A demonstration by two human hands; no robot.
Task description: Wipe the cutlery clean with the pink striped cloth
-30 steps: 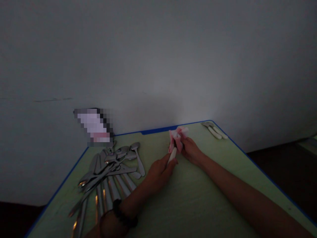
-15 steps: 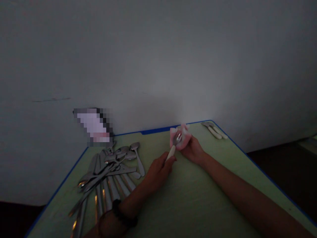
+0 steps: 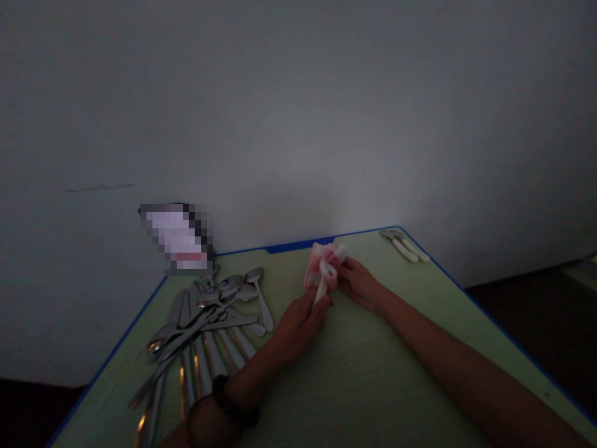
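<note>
I see the left hand (image 3: 298,323) closed around the pale handle of a utensil (image 3: 321,290), which slants up and away from the grip over the middle of the table's far half. I can't tell what kind of utensil it is, because its far end is hidden in a bunched pink-and-white cloth (image 3: 313,266). The right hand (image 3: 361,285) holds that cloth from the right side, its fingers bent in against the folds; I can't make out how tightly they press. From where I sit, both hands appear just above the pale green table (image 3: 382,367), with a dark bracelet (image 3: 226,398) around the left wrist. To the left of the left hand I have a heap of metal cutlery (image 3: 209,320), spoons lying across one another and long handles fanning toward the near edge. One spoon (image 3: 262,302) lies along the heap's right side. Near the far right corner, well apart from the heap, two pale-handled utensils (image 3: 405,247) lie side by side. At the far left, I see a pixelated, dark-edged object (image 3: 175,233) beside the grey wall (image 3: 298,112).
</note>
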